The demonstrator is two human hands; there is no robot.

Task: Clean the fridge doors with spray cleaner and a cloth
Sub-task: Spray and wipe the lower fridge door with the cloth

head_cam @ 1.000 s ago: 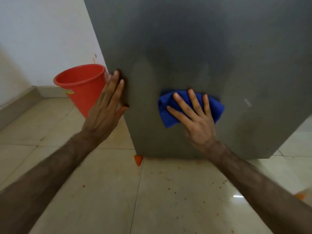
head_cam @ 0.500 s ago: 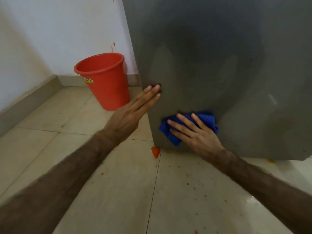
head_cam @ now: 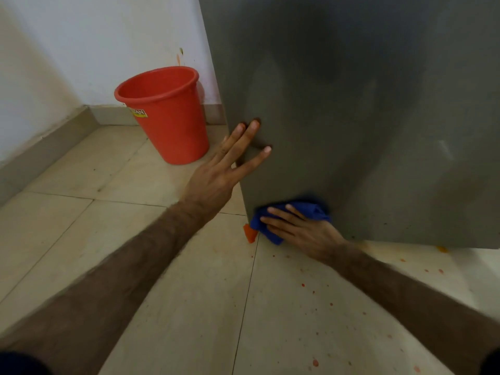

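Note:
The grey fridge door (head_cam: 365,117) fills the upper right of the head view. A folded blue cloth (head_cam: 311,211) lies against its lower left corner, close to the floor. My right hand (head_cam: 303,231) presses the cloth flat to the door with straight fingers. Higher up, my left hand (head_cam: 227,169) rests on the door's left edge, fingers spread and straight. No spray bottle is in view.
A red plastic bucket (head_cam: 167,115) stands on the tiled floor by the white wall, left of the fridge. An orange foot (head_cam: 249,233) shows under the door corner. Small red spots dot the floor tiles (head_cam: 311,307) in front.
My right hand has slid the cloth down and left to the door's bottom corner. My left hand stays on the door's edge while the view has shifted.

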